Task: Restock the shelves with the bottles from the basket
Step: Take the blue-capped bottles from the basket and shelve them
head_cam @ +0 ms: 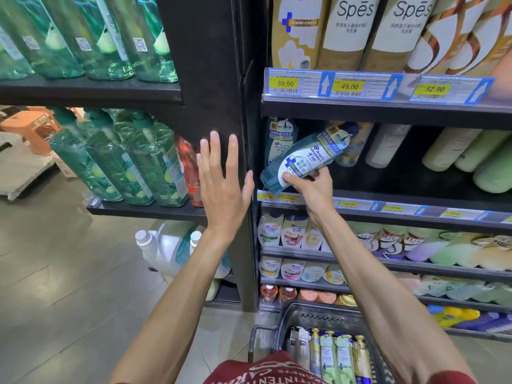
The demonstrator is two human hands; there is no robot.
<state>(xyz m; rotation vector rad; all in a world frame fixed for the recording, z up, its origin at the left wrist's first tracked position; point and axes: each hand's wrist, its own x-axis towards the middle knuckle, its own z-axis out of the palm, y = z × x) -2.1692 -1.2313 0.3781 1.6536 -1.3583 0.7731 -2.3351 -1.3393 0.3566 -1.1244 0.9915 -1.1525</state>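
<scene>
Far left stock: tall green bottles [124,162] wrapped in clear film, standing in rows on 2 dark shelves.
Orange bottle [189,167]: 1 translucent bottle at the right end of the lower green row.
Left hand [223,184]: released, fingers straight and spread, palm turned toward the black upright [210,65] between the 2 shelf units; it holds nothing.
Blue bottle [302,159]: translucent blue body, white oval front label with a blue cross and Head & Shoulders lettering, yellow-and-blue band near the top, pale cap. It is tilted, base down-left and cap up-right, at the left end of the middle shelf [388,195], above the front edge.
Right hand [310,187]: grasping the blue bottle from below, thumb on the white label, fingers curled round the far side.
Neighbour bottle [279,139]: a matching blue one standing upright just behind the tilted one.
Price tags [349,86]: yellow, reading 39.90, 49.00 and 32.90 along the shelf above.
Basket [318,314]: dark plastic, on the floor below the right arm, with a row of gold and pale green bottles [338,356] upright inside.
Far right stock: pale green bottles [484,159] lying on the middle shelf.
</scene>
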